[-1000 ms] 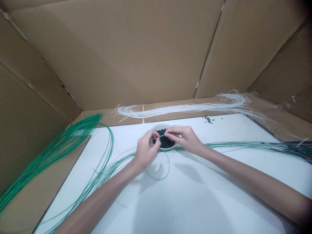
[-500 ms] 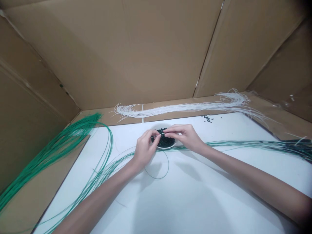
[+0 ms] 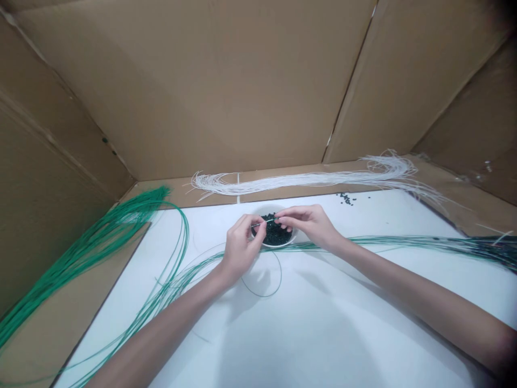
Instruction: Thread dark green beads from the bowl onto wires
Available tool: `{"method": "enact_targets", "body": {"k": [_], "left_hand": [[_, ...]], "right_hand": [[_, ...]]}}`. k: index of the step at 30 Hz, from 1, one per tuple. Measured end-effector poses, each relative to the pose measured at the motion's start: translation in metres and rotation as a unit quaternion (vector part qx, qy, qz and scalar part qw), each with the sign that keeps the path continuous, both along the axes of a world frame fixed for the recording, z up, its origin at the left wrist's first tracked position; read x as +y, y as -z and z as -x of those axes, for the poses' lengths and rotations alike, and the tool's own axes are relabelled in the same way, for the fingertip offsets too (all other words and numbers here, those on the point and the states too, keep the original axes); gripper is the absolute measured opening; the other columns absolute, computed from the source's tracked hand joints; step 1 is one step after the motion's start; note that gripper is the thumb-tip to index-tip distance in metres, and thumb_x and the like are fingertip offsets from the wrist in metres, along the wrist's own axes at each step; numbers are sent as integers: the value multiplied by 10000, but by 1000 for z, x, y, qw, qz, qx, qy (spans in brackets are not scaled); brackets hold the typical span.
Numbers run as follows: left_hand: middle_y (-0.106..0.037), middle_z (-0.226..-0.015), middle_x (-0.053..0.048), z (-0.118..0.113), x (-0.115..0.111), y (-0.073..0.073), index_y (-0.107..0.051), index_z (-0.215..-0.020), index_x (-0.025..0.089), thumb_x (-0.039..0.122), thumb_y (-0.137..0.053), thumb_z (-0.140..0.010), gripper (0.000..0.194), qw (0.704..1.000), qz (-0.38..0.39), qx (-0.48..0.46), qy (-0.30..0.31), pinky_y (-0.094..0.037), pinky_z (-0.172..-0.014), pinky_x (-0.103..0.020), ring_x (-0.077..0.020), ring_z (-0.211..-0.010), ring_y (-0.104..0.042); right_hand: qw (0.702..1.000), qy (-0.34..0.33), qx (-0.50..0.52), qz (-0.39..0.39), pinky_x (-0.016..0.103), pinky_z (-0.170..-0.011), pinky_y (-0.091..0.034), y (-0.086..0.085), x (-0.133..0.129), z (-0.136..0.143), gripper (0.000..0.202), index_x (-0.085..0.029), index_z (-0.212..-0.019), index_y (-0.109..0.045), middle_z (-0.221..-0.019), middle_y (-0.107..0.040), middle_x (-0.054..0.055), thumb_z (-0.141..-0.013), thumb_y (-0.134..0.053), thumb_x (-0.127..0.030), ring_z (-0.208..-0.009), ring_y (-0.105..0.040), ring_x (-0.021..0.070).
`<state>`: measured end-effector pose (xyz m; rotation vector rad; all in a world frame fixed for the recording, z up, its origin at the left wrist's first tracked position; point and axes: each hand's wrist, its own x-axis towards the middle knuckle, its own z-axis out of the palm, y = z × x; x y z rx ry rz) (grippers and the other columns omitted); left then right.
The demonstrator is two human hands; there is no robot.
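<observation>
Over a white bowl (image 3: 278,246) of small black pieces (image 3: 277,233), my left hand (image 3: 244,240) pinches a thin green strand (image 3: 270,220). The strand runs to the right, towards the fingertips of my right hand (image 3: 309,223), which are closed at its end. Whether a small black piece sits between those right fingertips is too small to tell. A loop of green strand (image 3: 280,275) hangs below the bowl on the white tabletop (image 3: 307,334). Long green strands (image 3: 388,240) pass just in front of the bowl.
A thick green bundle (image 3: 92,237) lies at the left. Behind the tabletop stretches a bundle of white strands (image 3: 299,179). Loose black pieces (image 3: 345,199) are scattered near the back edge. Dark-ended strands (image 3: 493,248) lie at the right. Cardboard walls (image 3: 226,81) surround the table.
My right fingertips have moved slightly right, away from my left fingertips, and more of the strand shows between them. The camera view has shifted a little.
</observation>
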<state>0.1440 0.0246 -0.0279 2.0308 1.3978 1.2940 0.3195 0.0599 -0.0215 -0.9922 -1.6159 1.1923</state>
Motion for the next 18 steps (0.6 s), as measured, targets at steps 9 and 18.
{"method": "enact_targets", "body": {"k": [9, 18], "left_hand": [[-522, -685, 22, -1, -2, -3, -539, -765, 173, 226, -485, -797, 83, 1000, -16, -7, 5, -340, -532, -182, -62, -540, -410], [-524, -686, 18, -2, -3, -3, -539, -768, 175, 236, -479, -801, 92, 1000, -9, -8, 7, -343, -530, -186, -67, -544, -416]], "right_hand": [[1000, 18, 15, 0, 237, -527, -498, 1, 1, -2, 227, -147, -730, -703, -699, -676, 42, -587, -699, -323, -540, -559, 103], [999, 31, 19, -2, 223, -517, -502, 1, 0, -2, 227, -152, -719, -709, -694, -680, 41, -573, -709, -325, -538, -566, 103]]}}
